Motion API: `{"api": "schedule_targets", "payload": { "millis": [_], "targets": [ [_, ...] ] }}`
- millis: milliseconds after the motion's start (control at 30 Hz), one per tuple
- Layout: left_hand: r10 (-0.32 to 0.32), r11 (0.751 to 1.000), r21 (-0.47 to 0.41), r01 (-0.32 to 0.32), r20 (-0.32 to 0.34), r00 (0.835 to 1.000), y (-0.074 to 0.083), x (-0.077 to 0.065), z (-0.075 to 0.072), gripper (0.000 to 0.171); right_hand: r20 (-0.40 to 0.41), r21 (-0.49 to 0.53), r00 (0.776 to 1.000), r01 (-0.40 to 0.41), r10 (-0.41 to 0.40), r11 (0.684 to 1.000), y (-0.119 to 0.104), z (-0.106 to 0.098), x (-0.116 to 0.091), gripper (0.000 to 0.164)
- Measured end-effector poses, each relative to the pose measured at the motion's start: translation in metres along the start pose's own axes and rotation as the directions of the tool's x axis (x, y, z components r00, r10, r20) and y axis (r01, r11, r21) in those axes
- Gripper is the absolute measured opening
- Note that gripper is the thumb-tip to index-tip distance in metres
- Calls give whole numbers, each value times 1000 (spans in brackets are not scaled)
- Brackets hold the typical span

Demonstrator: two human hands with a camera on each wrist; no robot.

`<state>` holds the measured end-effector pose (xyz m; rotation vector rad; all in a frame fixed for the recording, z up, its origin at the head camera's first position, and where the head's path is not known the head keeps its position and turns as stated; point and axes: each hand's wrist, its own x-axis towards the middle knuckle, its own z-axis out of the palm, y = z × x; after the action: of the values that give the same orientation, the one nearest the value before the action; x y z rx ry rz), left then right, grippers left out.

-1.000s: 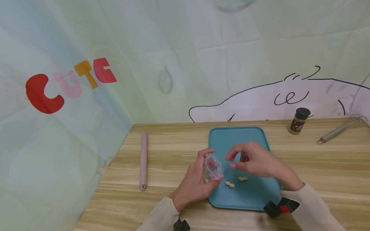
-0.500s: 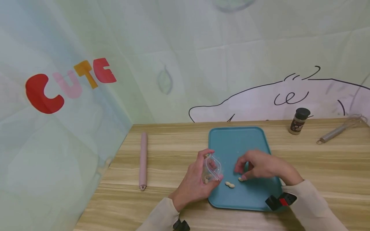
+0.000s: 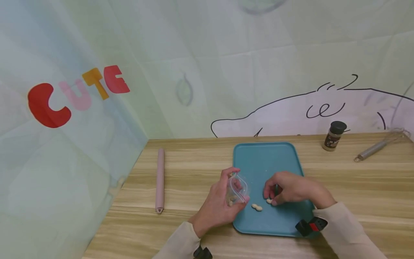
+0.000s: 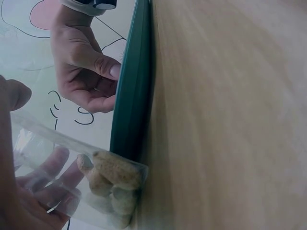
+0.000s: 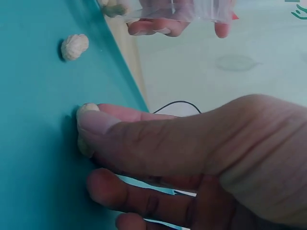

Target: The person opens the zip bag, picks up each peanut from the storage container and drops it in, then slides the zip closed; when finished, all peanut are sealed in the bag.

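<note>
A clear zip bag (image 3: 238, 187) with its mouth spread apart is held by my left hand (image 3: 218, 201), beside the left edge of the blue tray (image 3: 255, 158). Several peanuts (image 4: 115, 182) lie in the bottom of the bag in the left wrist view. Over the tray, my right hand (image 3: 291, 187) pinches a peanut (image 5: 88, 109) between thumb and forefinger, low at the tray's surface. The thumb covers most of that peanut. Another peanut (image 3: 257, 207) lies on the tray between the two hands.
A pink rolling pin (image 3: 160, 180) lies on the wooden table (image 3: 191, 162) at the left. Behind the tray to the right stands a spice jar (image 3: 334, 136) with a dark lid. A whisk (image 3: 375, 148) lies farther right. Printed cloth hangs behind the table.
My right hand has come down from beside the bag's mouth to the tray and taken a peanut between its fingertips. The left hand and the bag stay in place.
</note>
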<state>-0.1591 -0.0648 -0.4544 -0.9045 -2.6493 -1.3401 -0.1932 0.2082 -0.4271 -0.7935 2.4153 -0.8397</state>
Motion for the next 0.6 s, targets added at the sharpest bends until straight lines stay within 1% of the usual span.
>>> {"api": "schedule_targets", "payload": {
  "millis": [133,367,600],
  "targets": [
    [5,1000,6,-5,-2,1000,0,0,0,75,-11,-12,1000,-12,12,1000,0,2,2,17],
    [-10,1000,-5,10,1,1000,-2,0,0,75,-14,-7,1000,18,-18,1000,0,3,3,16],
    [-4,1000,4,4,-3,1000,-3,0,2,75,-8,-12,999,45,-45,999,1,3,3,15]
  ]
}}
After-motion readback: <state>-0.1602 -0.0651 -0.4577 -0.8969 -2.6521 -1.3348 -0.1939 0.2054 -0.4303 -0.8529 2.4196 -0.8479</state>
